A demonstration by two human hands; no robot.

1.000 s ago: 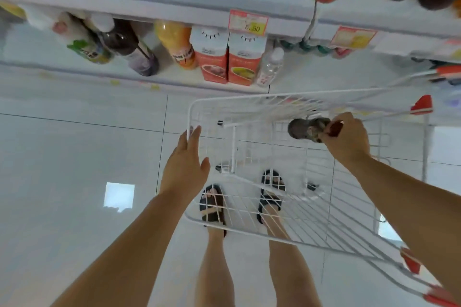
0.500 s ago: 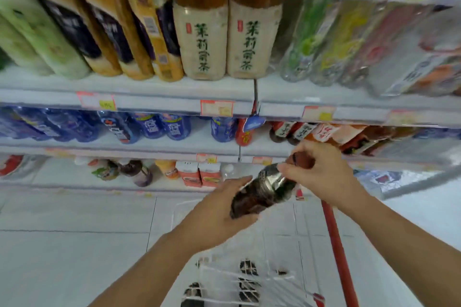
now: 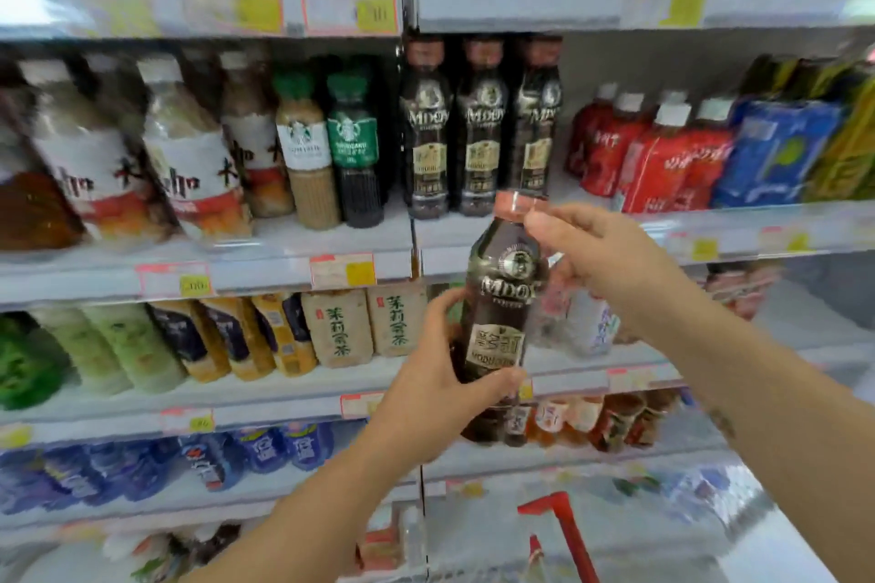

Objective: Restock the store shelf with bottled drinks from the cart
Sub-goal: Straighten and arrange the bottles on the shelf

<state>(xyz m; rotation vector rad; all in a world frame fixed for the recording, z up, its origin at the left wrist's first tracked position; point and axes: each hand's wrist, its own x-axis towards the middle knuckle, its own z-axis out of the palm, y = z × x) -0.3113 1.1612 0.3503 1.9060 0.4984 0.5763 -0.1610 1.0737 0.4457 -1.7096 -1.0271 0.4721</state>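
Dark drink bottle is upright just below the row of three matching bottles, not yet on their shelf. The left hand wraps its lower body and the right hand pinches its neck. A gap lies right of that row. The cart frame shows far below, its contents unseen.

Up and to the left of the left hand, two Starbucks bottles upright side by side, with white-labelled bottles farther left. Level with that hand, just left, two pale jasmine tea bottles; above and right of the right hand, red white-capped drinks beside blue packs.
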